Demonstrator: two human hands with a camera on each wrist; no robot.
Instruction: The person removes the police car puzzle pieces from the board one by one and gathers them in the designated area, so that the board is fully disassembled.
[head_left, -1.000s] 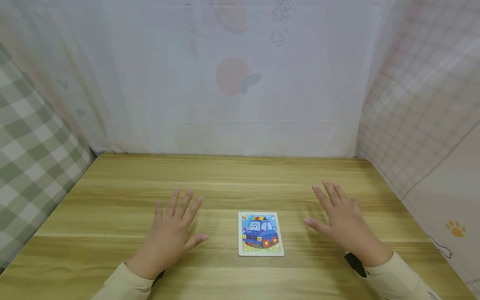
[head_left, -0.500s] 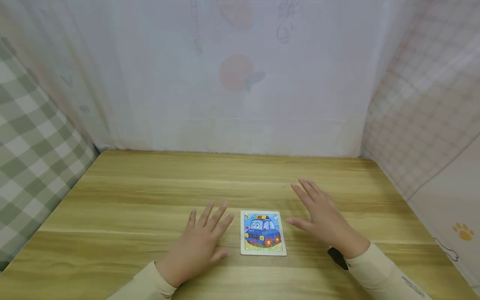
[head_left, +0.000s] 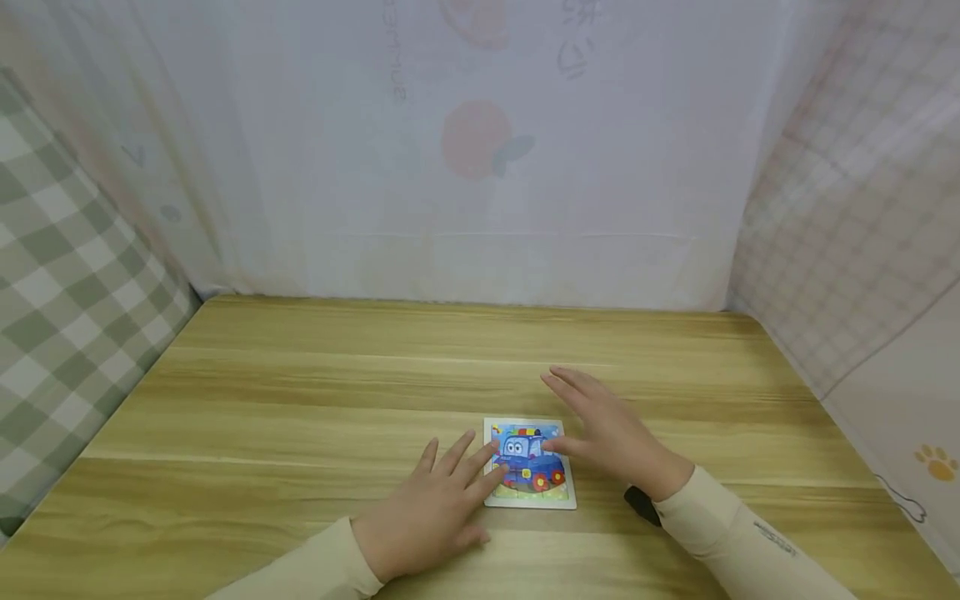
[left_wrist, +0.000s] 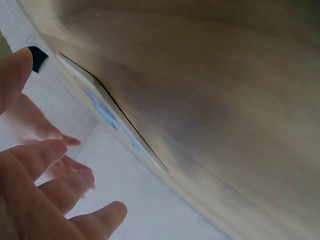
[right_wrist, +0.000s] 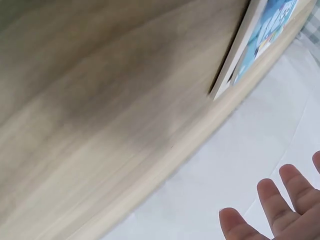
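A small framed jigsaw puzzle (head_left: 529, 467) with a blue cartoon police car lies flat on the wooden table. My left hand (head_left: 431, 512) hovers over its left side, fingers spread; two fingertips cover part of the picture in the head view. On the opposite side, my right hand (head_left: 615, 437) is held above the table with its thumb in front of the puzzle's right edge. The left wrist view shows the puzzle's side (left_wrist: 107, 112) apart from the left fingers. In the right wrist view, the right fingers (right_wrist: 274, 202) are also off the frame (right_wrist: 240, 52). Both hands hold nothing.
The wooden table (head_left: 315, 358) runs back to a pale printed curtain (head_left: 337, 183). A green checked cloth (head_left: 67, 292) hangs at the left and a grid-patterned cloth (head_left: 847, 233) at the right. A dark band (head_left: 642, 506) sits at my right wrist.
Both hands have moved inward toward the puzzle, the left to the right and the right to the left. The puzzle lies where it was on the table; the head view has shifted slightly.
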